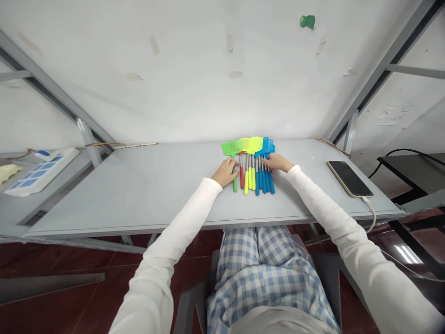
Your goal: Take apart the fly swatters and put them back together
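Observation:
Several small fly swatters with metal shafts lie side by side on the grey table, paddles toward the wall and handles toward me. From left to right come a green fly swatter, one with a red handle, several yellow fly swatters and several blue fly swatters. My left hand lies over the green swatter's shaft and upper handle, its fingers apart and bent. At the right end of the row, my right hand pinches a blue swatter near its shaft; its fingertips are partly hidden. The red swatter's paddle is mostly covered.
A phone with a white charging cable lies on the right of the grey table. A white wall with tape scraps stands behind. On the left side surface is a white and blue tray-like object. Metal frame posts flank the table.

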Tool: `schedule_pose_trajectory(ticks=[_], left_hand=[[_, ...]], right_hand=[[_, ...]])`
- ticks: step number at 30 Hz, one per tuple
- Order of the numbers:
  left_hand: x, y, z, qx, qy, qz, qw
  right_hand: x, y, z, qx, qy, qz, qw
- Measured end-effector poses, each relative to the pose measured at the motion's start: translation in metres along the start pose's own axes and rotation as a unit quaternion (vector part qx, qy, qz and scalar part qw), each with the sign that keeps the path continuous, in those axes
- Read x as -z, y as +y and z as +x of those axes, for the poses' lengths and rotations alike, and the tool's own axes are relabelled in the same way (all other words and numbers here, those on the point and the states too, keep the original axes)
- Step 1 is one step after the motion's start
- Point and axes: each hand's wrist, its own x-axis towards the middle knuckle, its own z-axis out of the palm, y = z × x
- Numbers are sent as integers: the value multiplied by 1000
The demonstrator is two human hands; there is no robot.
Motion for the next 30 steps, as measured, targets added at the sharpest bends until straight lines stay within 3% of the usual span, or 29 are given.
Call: schedule_pose_trajectory(ticks=[6, 8, 11, 13, 16, 19, 22, 25, 30], left_hand=[[11, -38, -17, 10, 44, -15, 999], [20, -54, -26, 24, 59, -29, 998], [40, -63, -36, 65, 63, -29, 995], [52, -52, -38, 110, 56, 6, 992], [55, -12, -29, 158, 75, 71, 982], [34, 33, -12, 156, 91, 55, 982], [8, 57, 1, 191, 15, 76, 979], [-3, 56, 6, 216, -72, 100, 969], [10, 39, -6, 275, -86, 136, 948]], right_hand=[[-30, -47, 5, 78, -6, 31, 996], [-37, -56, 8, 77, -23, 113, 990], [-41, -58, 11, 70, -68, 275, 956], [-42, -53, 12, 99, -44, 298, 948], [-42, -38, 12, 188, 133, 191, 954], [-42, -17, 14, 242, 263, 103, 928], [-40, 6, 18, 244, 297, 77, 920], [-37, 27, 22, 236, 307, 61, 920], [-32, 44, 24, 240, 297, 52, 923]])
